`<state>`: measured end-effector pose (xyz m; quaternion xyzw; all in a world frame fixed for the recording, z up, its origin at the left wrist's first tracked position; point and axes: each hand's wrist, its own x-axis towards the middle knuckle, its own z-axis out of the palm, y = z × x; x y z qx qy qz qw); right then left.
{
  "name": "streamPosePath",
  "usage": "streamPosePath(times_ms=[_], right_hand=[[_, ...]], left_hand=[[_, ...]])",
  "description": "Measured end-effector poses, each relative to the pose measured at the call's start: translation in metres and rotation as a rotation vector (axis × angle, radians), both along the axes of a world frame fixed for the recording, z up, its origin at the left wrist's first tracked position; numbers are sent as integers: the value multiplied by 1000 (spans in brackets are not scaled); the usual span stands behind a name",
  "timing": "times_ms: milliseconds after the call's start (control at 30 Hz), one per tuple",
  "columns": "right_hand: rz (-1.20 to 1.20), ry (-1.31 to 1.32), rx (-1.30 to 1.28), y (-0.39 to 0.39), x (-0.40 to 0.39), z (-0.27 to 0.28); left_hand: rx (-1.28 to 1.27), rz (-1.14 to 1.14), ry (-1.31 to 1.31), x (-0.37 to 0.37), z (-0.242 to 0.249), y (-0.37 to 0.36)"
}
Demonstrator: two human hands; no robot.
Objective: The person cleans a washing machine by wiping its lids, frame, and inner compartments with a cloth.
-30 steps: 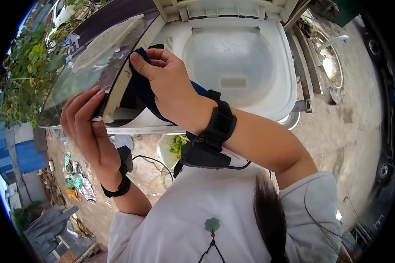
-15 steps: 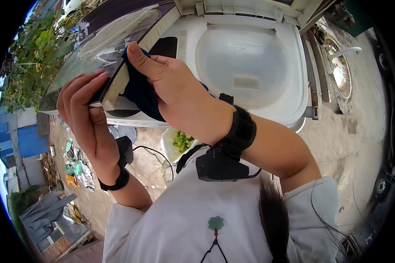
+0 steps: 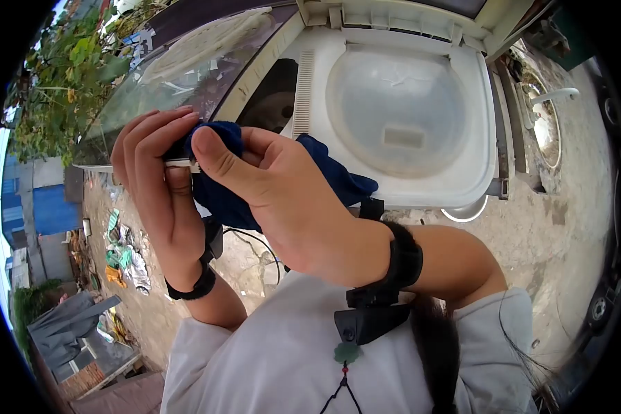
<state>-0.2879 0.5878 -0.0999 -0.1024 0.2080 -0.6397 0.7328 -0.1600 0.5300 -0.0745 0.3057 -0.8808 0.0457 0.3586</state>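
My left hand (image 3: 160, 186) grips the lower corner of a raised, see-through lid (image 3: 186, 86), its fingers over the outer face and its thumb underneath. The lid belongs to a white twin-tub washing machine (image 3: 486, 138). In my right hand (image 3: 293, 207) is a dark blue cloth (image 3: 221, 199), pinched around the same corner of the lid, close to the left fingertips. A loose end of the cloth hangs out behind the right wrist. Part of the lid's corner is hidden by the cloth and fingers. Black straps with small devices sit on both wrists.
Beside the lid is a dark tub opening (image 3: 272, 103). A round translucent cover (image 3: 397, 96) lies on the machine's other side. A round basin (image 3: 541, 117) stands at the right. Litter (image 3: 124, 255) lies on the ground at the left, below leafy plants (image 3: 69, 96).
My right hand and the cloth have slid down along the lid's edge to its corner. My left hand has shifted slightly right, still holding the lid. The view has shifted a little.
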Motion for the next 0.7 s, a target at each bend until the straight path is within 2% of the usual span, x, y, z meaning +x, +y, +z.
streamPosePath(times_ms=[133,267,300,400,500,600,700], right_hand=[[-97,120,-128,-1,8,-6],[-44,15,-43,-10,-5,-2],[1,-87,-51,-18,-10,-10],[-24,-20,-37,-21,-9,-17],[-5,-22,-3,4,4,7],[9,107,-69,-1,14,-10],[29,71,-75,0,12,-18]], left_hand=[[0,-2,-2,0,2,-1],[-11,-29,-13,2,5,-6],[-15,-44,-12,2,5,-7],[-19,-35,-12,1,3,-4],[7,-63,2,1,3,-2],[12,-64,-7,3,1,-2],[7,-65,-9,6,0,-6]])
